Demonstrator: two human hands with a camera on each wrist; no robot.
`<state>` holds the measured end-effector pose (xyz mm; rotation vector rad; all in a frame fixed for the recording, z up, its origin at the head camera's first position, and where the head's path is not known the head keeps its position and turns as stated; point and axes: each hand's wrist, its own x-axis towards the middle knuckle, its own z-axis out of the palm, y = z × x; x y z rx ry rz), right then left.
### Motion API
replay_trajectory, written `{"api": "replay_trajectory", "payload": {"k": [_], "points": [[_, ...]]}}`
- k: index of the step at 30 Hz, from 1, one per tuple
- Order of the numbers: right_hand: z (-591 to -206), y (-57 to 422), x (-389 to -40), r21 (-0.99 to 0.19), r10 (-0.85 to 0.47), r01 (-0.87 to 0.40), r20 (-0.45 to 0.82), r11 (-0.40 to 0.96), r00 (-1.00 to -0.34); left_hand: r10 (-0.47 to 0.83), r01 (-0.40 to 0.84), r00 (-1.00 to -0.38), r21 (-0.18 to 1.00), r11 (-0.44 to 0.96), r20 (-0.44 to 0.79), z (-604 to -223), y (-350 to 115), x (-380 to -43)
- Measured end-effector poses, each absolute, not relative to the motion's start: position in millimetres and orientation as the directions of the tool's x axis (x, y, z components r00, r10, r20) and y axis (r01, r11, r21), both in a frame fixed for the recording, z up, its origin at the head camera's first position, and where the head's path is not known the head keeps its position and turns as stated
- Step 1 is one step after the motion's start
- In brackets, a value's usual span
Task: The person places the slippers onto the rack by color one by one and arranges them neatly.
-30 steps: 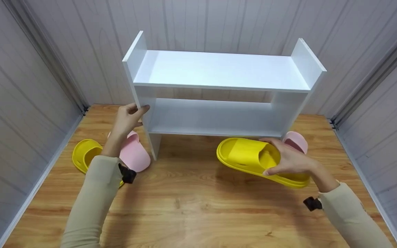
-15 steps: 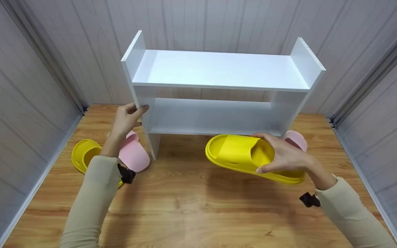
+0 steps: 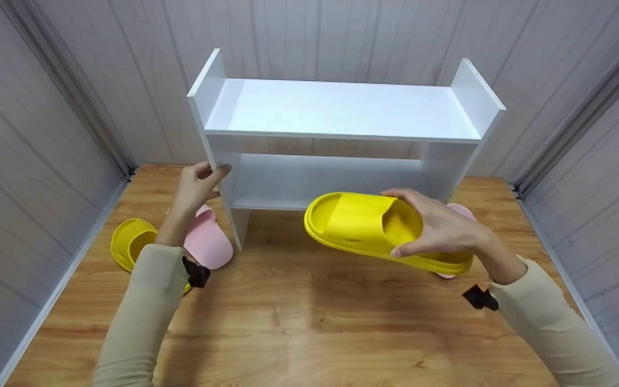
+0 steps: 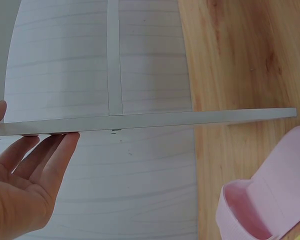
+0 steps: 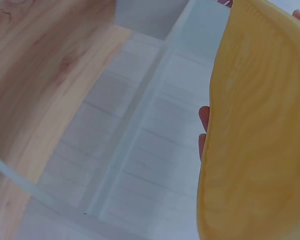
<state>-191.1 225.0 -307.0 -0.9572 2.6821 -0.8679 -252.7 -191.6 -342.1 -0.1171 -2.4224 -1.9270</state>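
My right hand (image 3: 444, 223) grips a yellow slipper (image 3: 360, 220) across its middle, thumb on the near side and fingers on the far side. The slipper is off the floor, toe to the left, overlapping the front edge of the lower shelf in the head view. Its sole (image 5: 260, 130) fills the right of the right wrist view, with fingertips showing past its edge. My left hand (image 3: 196, 185) pinches the left side panel (image 4: 155, 120) of a white two-tier shelf rack (image 3: 331, 110), the thumb inside and the fingers against the outer face.
A pink slipper (image 3: 208, 239) and another yellow slipper (image 3: 129, 242) lie on the wooden floor left of the rack, partly behind my left arm. Another pink slipper (image 3: 461, 210) is mostly hidden behind my right hand. Panelled walls (image 3: 35, 161) close in the sides and back.
My right hand has lifted the yellow slipper and moved it to the left, from below the lower shelf up to its front edge. The left hand keeps its hold on the panel.
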Motion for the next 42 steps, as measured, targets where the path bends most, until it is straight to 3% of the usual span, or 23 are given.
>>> {"api": "replay_trajectory", "payload": {"k": [23, 31, 42], "points": [[-234, 193, -184, -0.53, -0.639, -0.629, 0.197, 0.569, -0.744, 0.008, 0.119, -0.993, 0.962, 0.247, 0.121, -344, -193, -253], [-210, 185, -192, -0.577, -0.547, -0.549, 0.2, 0.605, -0.813, 0.005, 0.114, -0.993, 0.959, 0.259, 0.117, -344, -193, -252], [-192, 176, -210, -0.521, -0.261, -0.33, 0.203, 0.787, -0.944, 0.006, 0.12, -0.993, 0.964, 0.236, 0.122, -345, -193, -253]]}}
